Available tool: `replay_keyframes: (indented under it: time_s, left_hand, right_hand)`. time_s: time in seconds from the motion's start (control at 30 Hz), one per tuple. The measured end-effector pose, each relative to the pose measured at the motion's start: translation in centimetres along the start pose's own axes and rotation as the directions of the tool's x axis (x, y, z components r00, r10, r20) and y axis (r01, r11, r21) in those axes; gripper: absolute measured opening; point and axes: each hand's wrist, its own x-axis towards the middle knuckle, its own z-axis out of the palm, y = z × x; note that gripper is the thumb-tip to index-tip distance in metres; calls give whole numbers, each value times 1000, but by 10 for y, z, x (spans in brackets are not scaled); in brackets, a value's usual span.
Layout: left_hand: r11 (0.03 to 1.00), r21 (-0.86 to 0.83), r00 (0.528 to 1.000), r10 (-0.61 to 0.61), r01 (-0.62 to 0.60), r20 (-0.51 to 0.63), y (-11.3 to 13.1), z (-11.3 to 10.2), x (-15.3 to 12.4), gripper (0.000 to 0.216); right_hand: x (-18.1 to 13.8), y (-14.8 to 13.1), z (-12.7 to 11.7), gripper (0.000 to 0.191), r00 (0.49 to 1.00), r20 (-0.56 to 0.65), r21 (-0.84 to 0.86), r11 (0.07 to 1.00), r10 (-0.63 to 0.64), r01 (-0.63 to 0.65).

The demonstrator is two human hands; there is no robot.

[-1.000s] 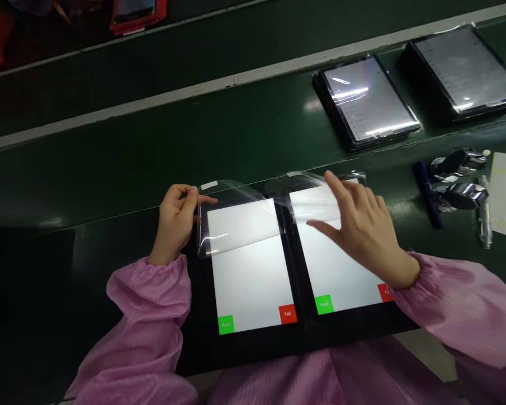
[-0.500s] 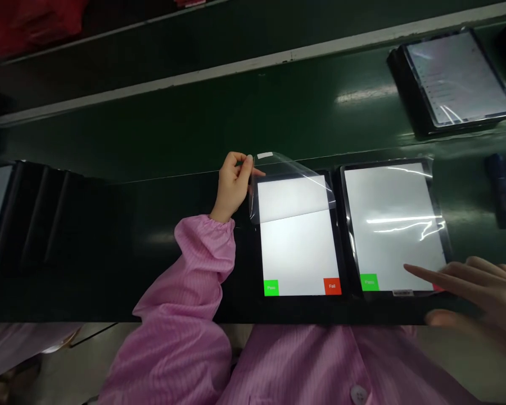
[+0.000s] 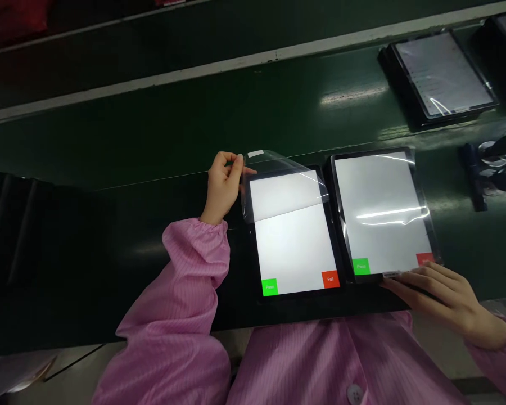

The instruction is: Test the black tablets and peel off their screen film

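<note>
My left hand (image 3: 223, 183) pinches the upper left corner of a clear protective film (image 3: 274, 163) with a white tab. The film is lifted and curls over the top part of a tablet (image 3: 295, 242), whose lit white screen shows a green Pass box and a red Fail box. To its right lies a second lit tablet (image 3: 382, 216) under another clear film (image 3: 394, 191). My right hand (image 3: 447, 295) is at this tablet's lower right edge, thumb and fingertips closed at the small label tab (image 3: 391, 274). Its fingers partly cover the red box.
Film-covered tablets are stacked (image 3: 447, 76) at the back right, with dark items beyond. A dark object with shiny round parts (image 3: 495, 163) lies at the right. A pale strip (image 3: 194, 70) runs along the back of the green bench (image 3: 152, 135). Dark ridges (image 3: 21, 230) show at the left.
My right hand has come down from above the right tablet's screen to its lower edge. My left hand keeps its pinch on the lifted film. The view has shifted slightly.
</note>
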Motion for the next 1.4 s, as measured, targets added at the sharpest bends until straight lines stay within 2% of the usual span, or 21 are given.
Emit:
replay_keyframes:
  time_s: [0.07, 0.13, 0.23, 0.33, 0.53, 0.7, 0.8, 0.9, 1.0, 1.07, 1.13, 1.2, 1.23, 1.33, 1.4]
  left_hand:
    - [1000, 1, 1000, 14, -14, 3, -1, -1, -1, 25]
    - [1000, 6, 1000, 30, -30, 6, -2, -1, -1, 29]
    - [999, 21, 999, 43, -43, 14, -2, -1, -1, 31]
    - [998, 39, 999, 48, -49, 20, -2, -2, -2, 31]
    - [997, 50, 998, 58, -59, 24, 1, -4, -5, 30]
    - [996, 78, 999, 37, -39, 34, 4, -6, -6, 29]
    - [997, 68, 998, 44, -46, 35, 4, -5, -7, 30]
    - [998, 54, 999, 38, -39, 27, 2, -4, -8, 27]
    - [999, 32, 998, -8, 6, 57, 3, -5, -2, 22]
    - [996, 45, 991, -76, 71, 107, 10, -9, 6, 20]
    - [990, 103, 990, -107, 97, 95, 25, -17, 11, 16]
    - [987, 157, 998, -49, 43, 34, 49, -26, 7, 13]
    - [986, 168, 1000, 13, -15, 16, 63, -31, 0, 12]
    - [959, 205, 981, 191, -194, 34, 102, -45, -42, 16]
    - [931, 295, 976, 200, -216, 83, 115, -56, -79, 18]
  right_hand:
    - [5, 1, -7, 48, 998, -26, 21, 998, 53, -52]
    - [14, -1, -15, 32, 994, -31, 21, 994, 106, -105]
    - [33, -8, -20, 22, 995, 23, -20, 995, 99, -98]
    - [50, -20, -14, 11, 993, 66, -49, 994, 96, -93]
    - [76, -35, 1, 15, 990, 111, 13, 996, 88, -90]
    - [105, -32, 20, 31, 976, 165, -81, 988, 142, -130]
    - [118, -29, 30, 39, 980, 155, -120, 987, 124, -106]
    - [116, -31, 26, 34, 981, 187, -15, 999, 49, -48]
    - [102, -30, 7, 23, 983, 182, 188, 982, -15, -19]
    - [95, -22, -11, 16, 984, 143, 217, 966, 109, -138]
    - [94, -7, -27, 25, 931, 140, 181, 916, 337, -358]
    - [102, 15, -35, 32, 843, 210, 197, 823, 495, -533]
    - [108, 27, -36, 36, 812, 277, 246, 780, 513, -576]
    - [132, 56, -23, 58, 730, 524, 440, 593, 440, -674]
    - [150, 66, -7, 68, 675, 624, 507, 454, 394, -733]
